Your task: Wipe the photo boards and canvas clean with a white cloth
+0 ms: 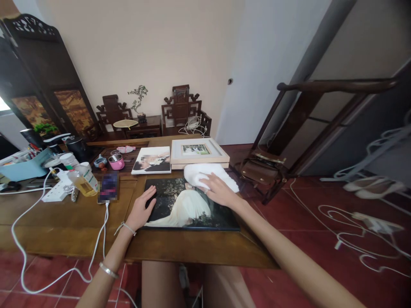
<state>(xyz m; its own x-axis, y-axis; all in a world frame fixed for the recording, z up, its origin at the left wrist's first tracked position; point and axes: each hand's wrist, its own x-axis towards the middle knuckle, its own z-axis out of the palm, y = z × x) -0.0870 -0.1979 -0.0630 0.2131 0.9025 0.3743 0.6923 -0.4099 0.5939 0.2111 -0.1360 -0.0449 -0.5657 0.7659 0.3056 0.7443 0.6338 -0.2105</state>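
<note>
A large dark photo print showing a figure in a white gown lies flat on the wooden table in front of me. My left hand rests flat on the print's left edge, fingers spread. My right hand presses a white cloth onto the print's upper right part. Behind the print lie a smaller photo and a light wooden picture frame.
On the table's left stand a phone on a white cable, a power strip, a bottle, a pink cup and a kettle. Carved chairs line the far wall. A dark rack and loose cables occupy the right floor.
</note>
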